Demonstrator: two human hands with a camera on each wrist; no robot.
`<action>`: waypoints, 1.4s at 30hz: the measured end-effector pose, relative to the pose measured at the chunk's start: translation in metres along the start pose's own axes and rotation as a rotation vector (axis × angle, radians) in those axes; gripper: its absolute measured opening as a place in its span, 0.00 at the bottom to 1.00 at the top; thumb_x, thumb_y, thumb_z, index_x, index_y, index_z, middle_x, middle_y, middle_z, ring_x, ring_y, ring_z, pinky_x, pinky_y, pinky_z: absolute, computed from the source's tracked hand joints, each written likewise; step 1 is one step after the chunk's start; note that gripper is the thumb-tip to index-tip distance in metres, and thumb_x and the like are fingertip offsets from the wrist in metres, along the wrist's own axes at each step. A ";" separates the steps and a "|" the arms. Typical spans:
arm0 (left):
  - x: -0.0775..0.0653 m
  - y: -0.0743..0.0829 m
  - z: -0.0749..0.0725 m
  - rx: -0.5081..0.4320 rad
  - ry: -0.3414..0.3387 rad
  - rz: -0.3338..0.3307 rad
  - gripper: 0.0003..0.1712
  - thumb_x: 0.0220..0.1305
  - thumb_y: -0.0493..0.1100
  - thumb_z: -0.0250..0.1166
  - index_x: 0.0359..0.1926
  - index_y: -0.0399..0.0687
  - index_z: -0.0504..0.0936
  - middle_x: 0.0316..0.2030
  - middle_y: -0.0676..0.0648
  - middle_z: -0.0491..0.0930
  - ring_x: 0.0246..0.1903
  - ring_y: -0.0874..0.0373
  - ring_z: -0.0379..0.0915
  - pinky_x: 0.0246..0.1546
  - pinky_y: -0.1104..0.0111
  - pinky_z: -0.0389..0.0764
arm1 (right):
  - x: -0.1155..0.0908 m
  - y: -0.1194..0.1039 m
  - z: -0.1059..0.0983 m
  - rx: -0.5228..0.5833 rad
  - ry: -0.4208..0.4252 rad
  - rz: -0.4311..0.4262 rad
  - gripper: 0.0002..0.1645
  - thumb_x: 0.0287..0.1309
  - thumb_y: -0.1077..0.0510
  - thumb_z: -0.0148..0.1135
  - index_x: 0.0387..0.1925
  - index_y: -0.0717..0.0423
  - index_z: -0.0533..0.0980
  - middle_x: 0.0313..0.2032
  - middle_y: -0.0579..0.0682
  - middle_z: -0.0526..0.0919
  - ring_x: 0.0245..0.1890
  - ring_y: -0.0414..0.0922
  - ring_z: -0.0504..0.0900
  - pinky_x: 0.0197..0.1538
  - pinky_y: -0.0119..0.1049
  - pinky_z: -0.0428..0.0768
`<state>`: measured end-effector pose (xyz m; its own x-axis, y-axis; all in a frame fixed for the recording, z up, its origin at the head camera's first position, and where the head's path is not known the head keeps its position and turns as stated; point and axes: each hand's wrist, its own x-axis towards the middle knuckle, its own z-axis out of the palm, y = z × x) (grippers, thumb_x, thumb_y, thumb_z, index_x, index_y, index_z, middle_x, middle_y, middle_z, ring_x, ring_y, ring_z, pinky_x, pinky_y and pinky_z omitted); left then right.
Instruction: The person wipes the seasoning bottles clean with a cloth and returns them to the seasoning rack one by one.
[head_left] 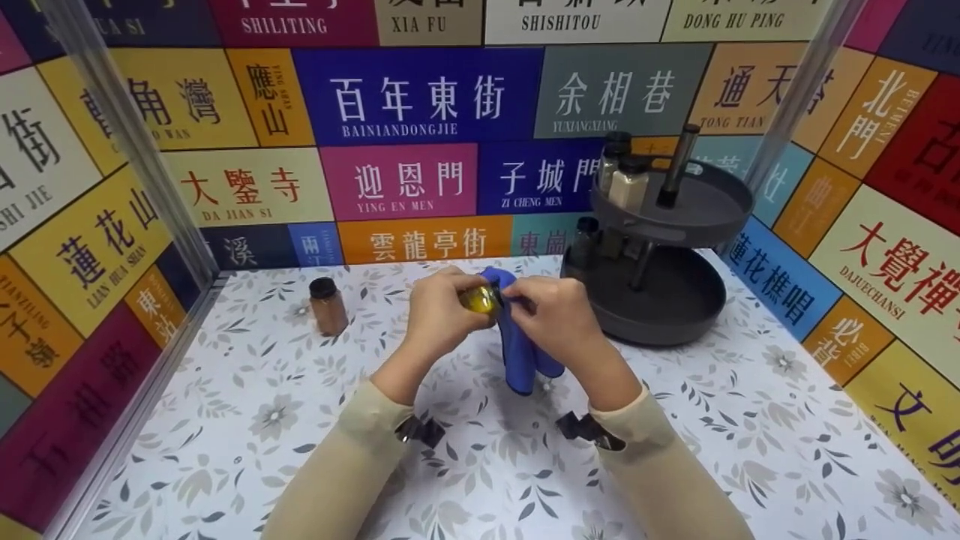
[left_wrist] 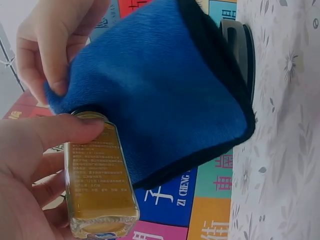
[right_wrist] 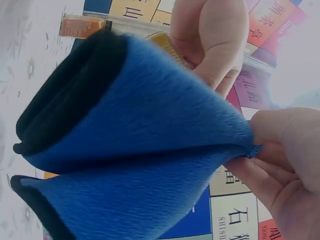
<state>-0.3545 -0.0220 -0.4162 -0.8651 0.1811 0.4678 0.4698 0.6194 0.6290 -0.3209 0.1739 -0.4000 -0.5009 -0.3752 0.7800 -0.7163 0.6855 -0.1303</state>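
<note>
My left hand [head_left: 439, 311] grips a small glass spice jar [left_wrist: 102, 172] with yellow-brown contents and a printed label. The jar is tilted, its glass base toward the head camera, and the thumb lies along its neck. A blue cloth [left_wrist: 160, 85] with a dark border hangs in folds just beyond the jar, its upper part right at the jar's top. With thumb and fingers my right hand [head_left: 559, 319] pinches the cloth by a bunched end, which shows in the right wrist view. The jar's top is mostly hidden by the thumb and the cloth.
A dark-capped jar of reddish-brown spice [head_left: 328, 311] stands on the flower-patterned tabletop [head_left: 270, 420] at the left. A black two-tier round rack [head_left: 649, 322] stands at the back right, with several capped jars on its tiers. Colourful sign-covered walls [head_left: 420, 97] border the back and sides.
</note>
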 end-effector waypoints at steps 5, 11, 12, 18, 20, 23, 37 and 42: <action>-0.001 0.004 0.004 0.029 -0.029 0.056 0.27 0.43 0.43 0.87 0.49 0.52 0.94 0.41 0.52 0.89 0.41 0.54 0.84 0.47 0.60 0.86 | -0.001 0.004 -0.001 0.001 0.035 0.024 0.07 0.58 0.72 0.71 0.35 0.60 0.89 0.31 0.55 0.92 0.27 0.47 0.88 0.34 0.40 0.88; 0.000 0.006 0.006 0.017 -0.065 0.105 0.26 0.44 0.43 0.86 0.49 0.52 0.94 0.39 0.52 0.89 0.40 0.55 0.84 0.47 0.59 0.85 | -0.002 0.011 -0.002 -0.005 0.059 0.087 0.07 0.59 0.71 0.70 0.35 0.60 0.89 0.34 0.55 0.93 0.30 0.49 0.90 0.35 0.41 0.88; 0.000 0.006 0.006 0.006 -0.073 0.111 0.26 0.44 0.43 0.86 0.49 0.52 0.94 0.39 0.52 0.89 0.39 0.55 0.84 0.46 0.59 0.85 | -0.003 0.013 -0.002 -0.001 0.060 0.102 0.07 0.59 0.71 0.70 0.35 0.60 0.89 0.35 0.55 0.93 0.31 0.49 0.91 0.35 0.41 0.89; 0.002 0.004 0.002 -0.119 -0.087 0.068 0.27 0.43 0.41 0.85 0.50 0.54 0.94 0.41 0.53 0.89 0.41 0.57 0.83 0.46 0.62 0.87 | -0.002 0.017 -0.003 0.060 0.050 0.185 0.05 0.61 0.69 0.71 0.36 0.59 0.89 0.38 0.56 0.94 0.37 0.49 0.93 0.39 0.43 0.91; 0.003 0.002 0.000 -0.159 -0.079 0.038 0.27 0.43 0.42 0.85 0.50 0.55 0.94 0.41 0.54 0.89 0.41 0.58 0.82 0.46 0.62 0.87 | -0.002 0.017 -0.003 0.067 0.042 0.190 0.05 0.61 0.69 0.71 0.36 0.59 0.89 0.38 0.56 0.93 0.37 0.50 0.93 0.39 0.42 0.91; 0.003 0.000 -0.002 -0.216 -0.068 -0.017 0.28 0.42 0.44 0.85 0.50 0.58 0.94 0.41 0.54 0.89 0.40 0.57 0.82 0.44 0.62 0.87 | -0.001 0.017 -0.002 0.054 0.030 0.186 0.05 0.60 0.69 0.71 0.36 0.59 0.89 0.38 0.56 0.93 0.36 0.49 0.92 0.38 0.42 0.90; 0.001 -0.004 0.000 -0.217 0.014 -0.113 0.28 0.41 0.46 0.87 0.50 0.57 0.94 0.41 0.52 0.88 0.41 0.54 0.83 0.44 0.62 0.89 | -0.001 0.005 -0.007 -0.018 -0.081 0.067 0.07 0.57 0.70 0.72 0.35 0.57 0.90 0.33 0.53 0.92 0.28 0.47 0.88 0.35 0.39 0.88; 0.000 -0.001 0.003 -0.100 0.005 -0.017 0.27 0.43 0.40 0.86 0.50 0.52 0.94 0.42 0.52 0.88 0.41 0.55 0.83 0.45 0.63 0.89 | 0.000 0.000 -0.006 -0.027 -0.060 0.018 0.07 0.58 0.70 0.72 0.35 0.58 0.89 0.33 0.54 0.93 0.33 0.49 0.92 0.39 0.40 0.90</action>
<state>-0.3556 -0.0206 -0.4185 -0.8723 0.1676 0.4594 0.4707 0.5429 0.6955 -0.3176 0.1780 -0.3963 -0.5422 -0.3988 0.7396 -0.6942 0.7085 -0.1269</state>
